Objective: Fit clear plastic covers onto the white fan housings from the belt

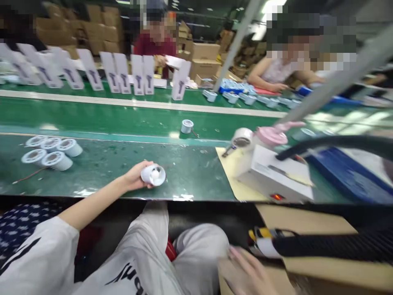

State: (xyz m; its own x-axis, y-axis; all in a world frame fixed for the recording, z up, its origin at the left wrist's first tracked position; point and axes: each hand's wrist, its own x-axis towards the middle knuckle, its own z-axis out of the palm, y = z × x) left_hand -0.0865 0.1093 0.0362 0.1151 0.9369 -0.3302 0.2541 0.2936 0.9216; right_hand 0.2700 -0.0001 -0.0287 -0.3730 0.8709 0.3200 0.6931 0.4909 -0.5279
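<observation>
My left hand [134,177] is closed round a short white cylindrical housing [149,175], holding it over the near edge of the green bench. Its open end faces right, and a rounded white part shows inside with a dark spot above it. Low in the view, my right hand [245,270] is smeared by motion beside my knee, above an open cardboard box [310,266]. Whether it holds anything cannot be made out. Near it lies a yellow-and-white tool end [262,241] on a black ribbed hose [325,246].
Several white housings [57,160] stand at the left. Another housing [187,126] with a wire sits on the green belt [123,116]. A white box-shaped device [276,172], a pink-topped bottle [272,136] and a blue tray [346,176] occupy the right. Co-workers sit opposite, behind upright white boxes [92,69].
</observation>
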